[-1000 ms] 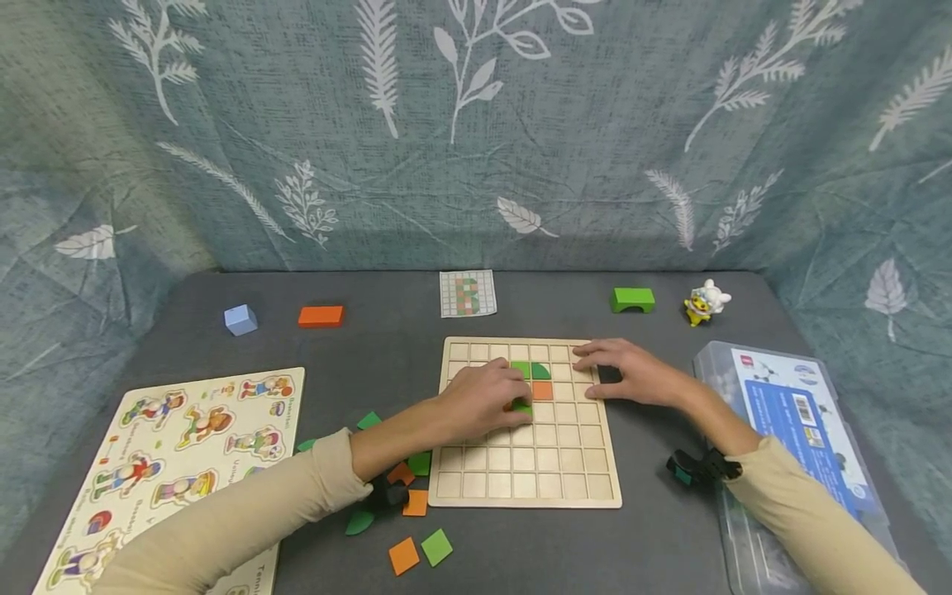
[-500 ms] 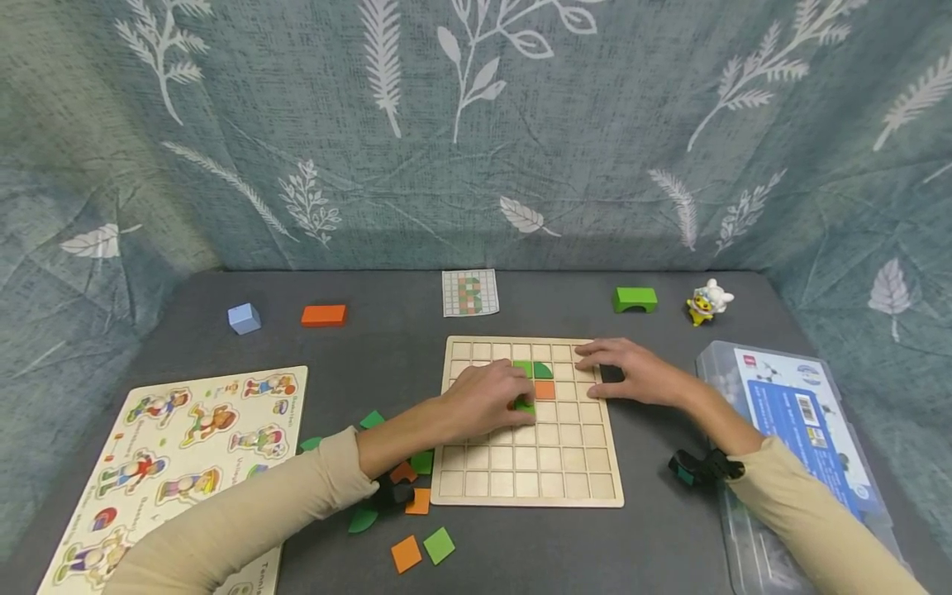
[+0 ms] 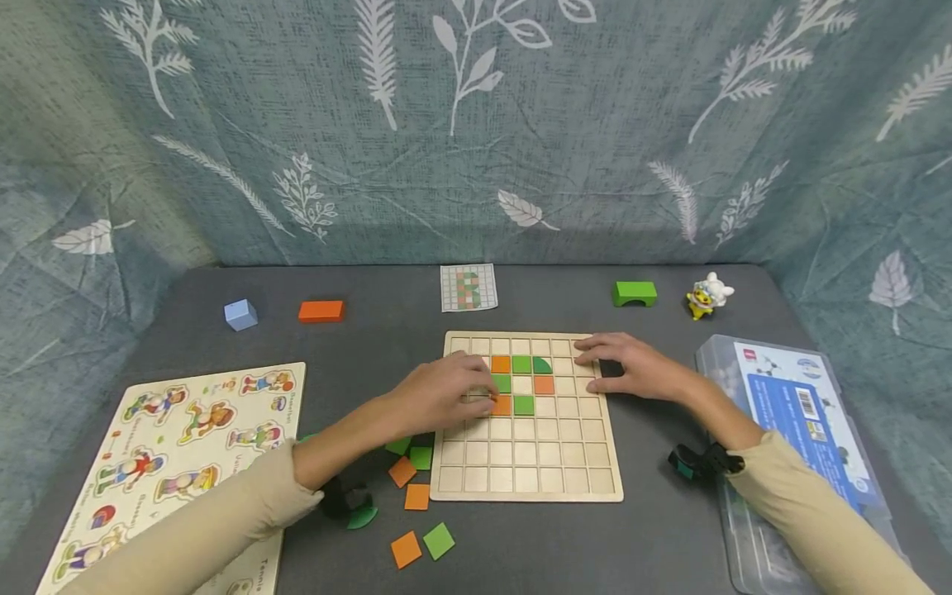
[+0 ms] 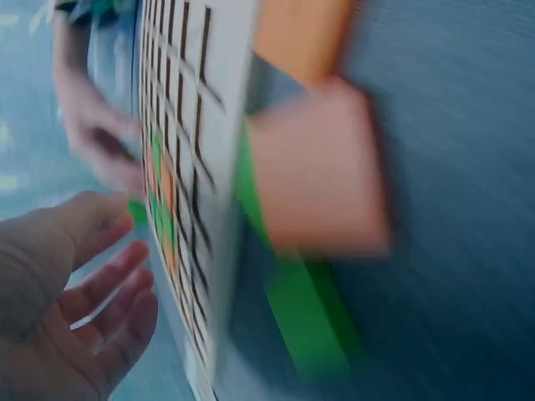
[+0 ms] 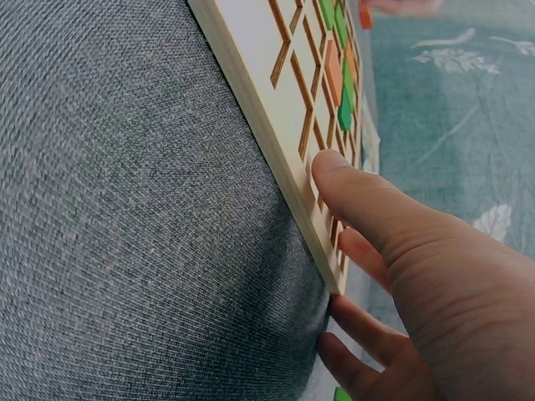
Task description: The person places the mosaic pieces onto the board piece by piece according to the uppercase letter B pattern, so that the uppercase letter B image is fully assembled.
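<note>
Board: A pale wooden grid board (image 3: 526, 459) lay flat on the grey cloth-covered table (image 3: 372, 330), with orange and green tiles seated in its upper rows.
Left hand: The left hand (image 3: 445, 391) hovered at the board's left edge beside an orange square tile (image 3: 502, 405) in its cell; the wrist view showed relaxed fingers (image 4: 109, 288) holding nothing.
Right hand: The right hand (image 3: 628, 366) lay flat on the board's upper right corner, fingers (image 5: 368, 209) straight, pressing the rim and steadying it.
Doing it well: Seating a tile seemingly called for a level drop square to the cell, the board pinned so it could not slide.
Loose pieces: Spare orange and green flat tiles (image 3: 416, 496) lay scattered just off the board's lower left corner.
Around: A small printed pattern card (image 3: 468, 287), a green arch block (image 3: 635, 292), a toy figure (image 3: 708, 297), an orange block (image 3: 321, 311) and a blue cube (image 3: 240, 315) sat along the far side, well apart.
In the way: A clear plastic box (image 3: 788, 430) crowded the right forearm; a picture puzzle board (image 3: 149, 463) lay under the left sleeve.
</note>
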{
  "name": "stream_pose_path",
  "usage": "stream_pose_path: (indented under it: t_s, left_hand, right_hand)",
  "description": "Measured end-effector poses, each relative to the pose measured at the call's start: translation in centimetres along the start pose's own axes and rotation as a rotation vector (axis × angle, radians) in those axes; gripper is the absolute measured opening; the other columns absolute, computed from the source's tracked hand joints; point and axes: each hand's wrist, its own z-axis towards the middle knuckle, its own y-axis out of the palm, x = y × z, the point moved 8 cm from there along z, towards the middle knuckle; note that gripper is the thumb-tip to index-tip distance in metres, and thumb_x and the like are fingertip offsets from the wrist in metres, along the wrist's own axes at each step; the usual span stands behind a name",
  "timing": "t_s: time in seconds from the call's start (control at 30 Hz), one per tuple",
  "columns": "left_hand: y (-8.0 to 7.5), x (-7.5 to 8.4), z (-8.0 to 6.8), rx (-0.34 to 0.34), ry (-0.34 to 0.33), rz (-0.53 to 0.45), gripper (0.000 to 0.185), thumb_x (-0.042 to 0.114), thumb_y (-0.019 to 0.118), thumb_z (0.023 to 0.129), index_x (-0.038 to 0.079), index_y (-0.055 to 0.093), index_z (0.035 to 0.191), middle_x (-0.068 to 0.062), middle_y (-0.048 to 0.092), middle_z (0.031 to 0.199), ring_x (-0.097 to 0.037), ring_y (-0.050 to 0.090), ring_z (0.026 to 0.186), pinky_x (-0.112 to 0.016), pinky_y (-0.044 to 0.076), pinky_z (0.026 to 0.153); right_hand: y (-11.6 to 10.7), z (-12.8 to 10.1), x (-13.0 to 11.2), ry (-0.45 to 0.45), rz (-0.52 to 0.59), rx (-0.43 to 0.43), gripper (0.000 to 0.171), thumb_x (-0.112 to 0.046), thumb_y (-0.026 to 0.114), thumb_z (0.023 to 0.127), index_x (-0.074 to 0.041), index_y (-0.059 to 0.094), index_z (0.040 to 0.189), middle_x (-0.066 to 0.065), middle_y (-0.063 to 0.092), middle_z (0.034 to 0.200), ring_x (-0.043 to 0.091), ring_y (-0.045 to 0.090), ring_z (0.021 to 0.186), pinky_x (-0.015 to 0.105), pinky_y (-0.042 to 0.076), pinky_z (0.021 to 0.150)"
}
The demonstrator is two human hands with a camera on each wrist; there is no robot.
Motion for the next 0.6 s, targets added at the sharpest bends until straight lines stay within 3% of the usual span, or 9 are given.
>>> stream_pose_path:
  t_s: [0.13, 0.27, 0.43, 0.6]
  left_hand:
    - [-2.1, -3.5, -3.8, 0.042, -0.09, -0.076, 0.02, 0.022, 0.068, 0.091, 0.015, 0.072, 0.11, 0.0, 0.066, 0.108, -0.017, 0.061, 0.097, -0.032, 0.051, 0.076]
    - [-3.5, -6.4, -8.1, 0.102, -0.171, -0.123, 0.021, 0.015, 0.07, 0.089, 0.012, 0.072, 0.109, 0.002, 0.067, 0.099, -0.012, 0.062, 0.088, -0.029, 0.05, 0.074]
    - [-4.2, -8.1, -12.8, 0.111, -0.293, -0.095, 0.022, 0.017, 0.072, 0.087, 0.014, 0.072, 0.108, 0.005, 0.067, 0.097, -0.007, 0.061, 0.083, -0.024, 0.048, 0.068]
    - [-4.5, -9.3, -16.4, 0.097, -0.416, -0.051, 0.021, 0.02, 0.073, 0.086, 0.017, 0.073, 0.106, 0.006, 0.068, 0.095, -0.002, 0.058, 0.076, -0.023, 0.045, 0.062]
  right_hand:
    - [0.1, -0.1, 0.0, 0.002, -0.002, -0.005, 0.039, -0.021, 0.072, 0.087, -0.007, 0.065, 0.123, 0.019, 0.052, 0.14, 0.043, 0.044, 0.131, 0.061, 0.035, 0.104]
    - [0.1, -0.1, 0.1, 0.006, -0.004, -0.01, 0.039, -0.022, 0.072, 0.087, -0.007, 0.065, 0.123, 0.019, 0.052, 0.14, 0.043, 0.044, 0.131, 0.061, 0.035, 0.104]
    - [0.0, 0.1, -0.1, 0.002, 0.002, -0.013, 0.038, -0.022, 0.071, 0.088, -0.008, 0.065, 0.123, 0.018, 0.053, 0.139, 0.043, 0.044, 0.131, 0.061, 0.035, 0.104]
    - [0.0, 0.2, -0.1, 0.011, 0.003, -0.014, 0.04, -0.022, 0.072, 0.087, -0.007, 0.065, 0.123, 0.018, 0.053, 0.14, 0.042, 0.044, 0.132, 0.061, 0.035, 0.104]
